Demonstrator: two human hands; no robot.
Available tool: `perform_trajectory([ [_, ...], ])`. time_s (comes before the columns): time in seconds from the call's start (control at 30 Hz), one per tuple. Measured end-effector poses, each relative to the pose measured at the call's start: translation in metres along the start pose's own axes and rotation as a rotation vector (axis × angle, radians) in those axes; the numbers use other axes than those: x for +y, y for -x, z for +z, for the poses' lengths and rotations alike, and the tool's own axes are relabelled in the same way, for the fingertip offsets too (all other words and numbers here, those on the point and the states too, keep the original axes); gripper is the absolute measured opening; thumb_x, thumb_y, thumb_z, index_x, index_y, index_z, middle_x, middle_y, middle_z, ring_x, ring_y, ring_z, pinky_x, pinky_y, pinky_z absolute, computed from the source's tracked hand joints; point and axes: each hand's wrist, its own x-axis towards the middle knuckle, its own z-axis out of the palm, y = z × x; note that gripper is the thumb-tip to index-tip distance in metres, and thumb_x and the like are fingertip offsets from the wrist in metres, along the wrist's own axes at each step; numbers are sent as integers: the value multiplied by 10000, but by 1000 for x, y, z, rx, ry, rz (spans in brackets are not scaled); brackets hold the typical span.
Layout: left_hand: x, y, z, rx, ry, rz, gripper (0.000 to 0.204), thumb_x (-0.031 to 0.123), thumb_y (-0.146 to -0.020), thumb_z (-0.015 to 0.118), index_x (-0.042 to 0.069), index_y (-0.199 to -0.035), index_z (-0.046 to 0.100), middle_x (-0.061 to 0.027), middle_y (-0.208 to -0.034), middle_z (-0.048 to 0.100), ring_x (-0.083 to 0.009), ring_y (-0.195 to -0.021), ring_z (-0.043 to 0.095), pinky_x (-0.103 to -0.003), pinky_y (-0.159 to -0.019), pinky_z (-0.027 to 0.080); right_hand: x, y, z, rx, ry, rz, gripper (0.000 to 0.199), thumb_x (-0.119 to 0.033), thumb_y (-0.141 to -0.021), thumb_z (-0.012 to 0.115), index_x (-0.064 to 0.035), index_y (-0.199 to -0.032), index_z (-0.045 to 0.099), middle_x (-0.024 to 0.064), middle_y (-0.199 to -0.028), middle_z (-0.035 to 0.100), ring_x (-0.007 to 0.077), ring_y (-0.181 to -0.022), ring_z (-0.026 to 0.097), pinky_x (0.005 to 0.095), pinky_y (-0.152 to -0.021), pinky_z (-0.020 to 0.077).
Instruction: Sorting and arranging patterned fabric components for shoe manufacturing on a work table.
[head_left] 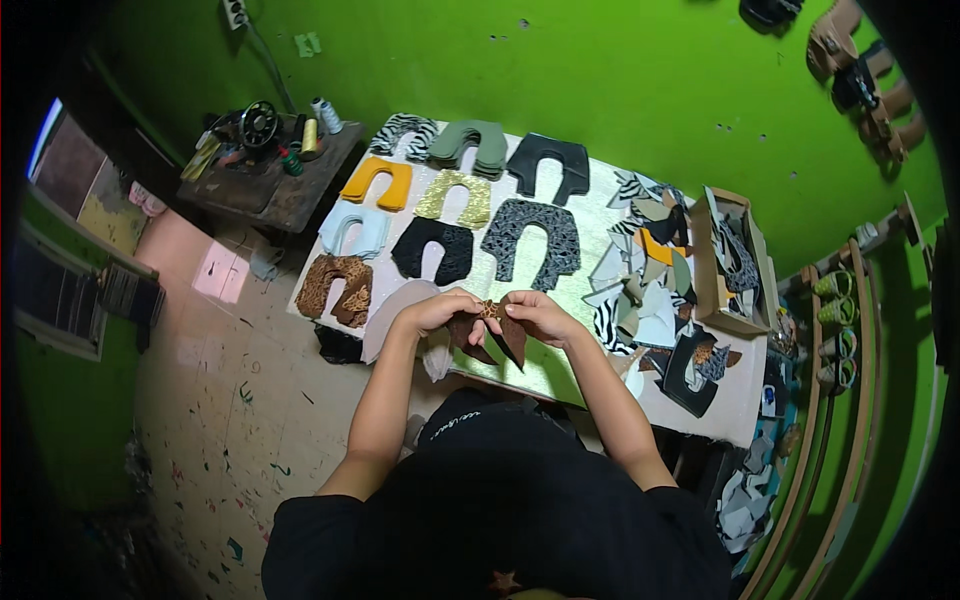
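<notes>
Near the front edge of the table (590,235), my left hand (440,312) and my right hand (543,318) pinch a brown piece of cut material (508,340) between them. Leopard print shows on a small part of it, and two brown pointed ends hang down. Beyond my hands, U-shaped cut pieces lie in stacks: black (432,250), dark patterned (530,245), gold (455,200), light blue (353,232), orange (377,185), green (470,147) and zebra print (405,135). A leopard-print stack (334,290) and a pale grey-beige piece (392,318) lie left of my left hand.
Mixed offcuts (650,300) cover the table's right side, beside a cardboard box (745,310) of scraps. A dark piece (688,375) lies at front right. At left stands a sewing machine (258,125) with thread cones (325,113). Sandals (838,312) hang on a wooden rack at right.
</notes>
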Motion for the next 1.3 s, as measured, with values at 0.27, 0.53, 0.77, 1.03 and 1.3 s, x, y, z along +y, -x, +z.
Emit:
perform_trajectory([
  [0.27,-28,39,-27,168,-112,-76,331,217,-919,418,-61,-1000,579,-77,-627,597,-160,-684,608,-263,-704,473,-9,-30,28,194,355,-109,141,-149,-844,574,-11,-876,571,11,-761,588,60,-643,522,210,-587,436],
  [0.53,-13,64,-21,80,47,55,368,216,-915,370,-85,-1022,552,-118,-627,606,-223,-726,629,-308,-730,481,0,-53,38,45,539,-9,166,-187,-860,545,-33,-802,570,-18,-713,558,48,-644,485,209,-577,400],
  [0.77,-18,73,-29,51,124,134,385,216,-879,381,-107,-960,574,-142,-620,594,-254,-712,628,-319,-706,491,-7,-60,55,-264,242,215,182,-217,-922,428,-57,-942,512,24,-870,556,84,-686,510,230,-667,439],
  [1.03,-18,90,-44,111,118,55,353,205,-876,414,-98,-967,572,-102,-612,564,-236,-641,623,-314,-625,513,1,-69,66,-226,67,271,143,-175,-886,497,-40,-898,542,20,-802,582,55,-599,514,177,-495,421],
  [1.3,-26,115,-48,243,464,247,366,123,-869,469,-47,-1188,408,-150,-851,597,-235,-750,627,-315,-705,520,1,-83,55,87,218,18,70,-74,-820,594,-29,-812,541,-2,-702,585,42,-589,515,164,-535,401],
])
